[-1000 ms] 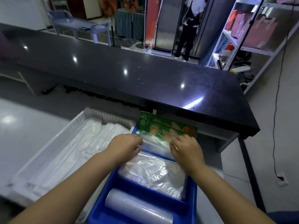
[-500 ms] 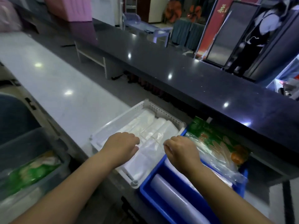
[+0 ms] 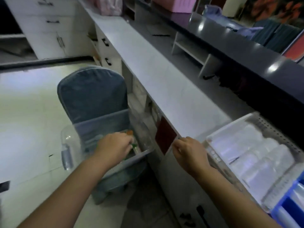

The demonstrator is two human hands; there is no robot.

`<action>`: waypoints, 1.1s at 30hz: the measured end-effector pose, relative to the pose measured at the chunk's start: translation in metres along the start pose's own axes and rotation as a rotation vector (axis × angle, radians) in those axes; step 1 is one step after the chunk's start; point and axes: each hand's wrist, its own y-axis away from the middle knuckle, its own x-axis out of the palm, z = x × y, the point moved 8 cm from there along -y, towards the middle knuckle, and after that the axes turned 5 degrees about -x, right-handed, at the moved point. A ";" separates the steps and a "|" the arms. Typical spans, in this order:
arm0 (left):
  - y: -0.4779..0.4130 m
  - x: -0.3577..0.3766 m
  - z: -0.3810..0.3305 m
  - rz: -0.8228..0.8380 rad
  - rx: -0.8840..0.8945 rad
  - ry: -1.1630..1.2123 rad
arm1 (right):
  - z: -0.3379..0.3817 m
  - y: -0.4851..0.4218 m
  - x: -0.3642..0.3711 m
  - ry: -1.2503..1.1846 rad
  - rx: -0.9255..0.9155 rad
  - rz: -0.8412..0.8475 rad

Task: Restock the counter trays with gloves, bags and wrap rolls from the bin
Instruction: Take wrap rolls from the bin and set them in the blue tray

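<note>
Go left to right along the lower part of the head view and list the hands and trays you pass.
Left hand, down in the clear bin → right hand → white tray → blue tray.

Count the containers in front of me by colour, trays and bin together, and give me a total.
White tray, on the counter, with white bags in it: 1
Blue tray, at the lower right edge of view: 1
Clear bin, on the chair: 1
Total: 3
</note>
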 end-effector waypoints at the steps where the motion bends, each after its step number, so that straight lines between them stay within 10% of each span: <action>1: 0.005 -0.002 0.027 0.000 -0.042 0.001 | 0.012 -0.009 0.013 -0.017 -0.006 0.038; 33: -0.017 0.172 0.291 0.260 -0.735 0.257 | 0.056 -0.189 0.426 -0.069 -0.171 0.807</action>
